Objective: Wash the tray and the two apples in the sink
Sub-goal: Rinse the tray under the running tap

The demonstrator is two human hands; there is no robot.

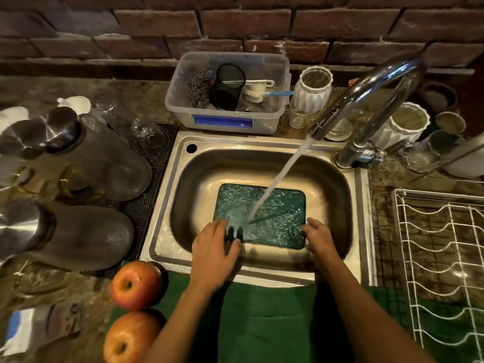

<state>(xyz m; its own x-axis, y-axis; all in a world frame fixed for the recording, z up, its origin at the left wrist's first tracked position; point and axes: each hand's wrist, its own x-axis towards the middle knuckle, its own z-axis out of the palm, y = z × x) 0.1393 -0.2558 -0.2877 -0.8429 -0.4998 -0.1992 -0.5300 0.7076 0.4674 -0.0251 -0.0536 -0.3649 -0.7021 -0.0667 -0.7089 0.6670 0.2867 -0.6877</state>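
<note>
From the head camera, the tray [275,218] is a dark green rectangle with rounded corners, lying flat on the bottom of the steel sink [167,195], its top glittering with splashing water. A stream from the curved chrome faucet [366,95] slants down and lands on the tray's near-left part. The left hand [216,247] rests on the tray's near-left corner with fingers spread, not closed around anything; the right hand [318,237] sits at the near-right edge, fingers curled down over it — whether it actually grips the edge cannot be told.

The two apples [136,284] — red with yellow patches — sit out of the sink on the surface at the near left, one in front of the other [129,337], touching.

The surface is mottled brown stone. Behind the sink stands a clear plastic bin [222,121] holding steel scourers and brushes, with a white ribbed vase [313,90] just beside it. Grey upturned containers [86,158] lie at the left, a white wire rack [445,258] stands at the right, and a dark brick wall [235,24] runs along the back.
</note>
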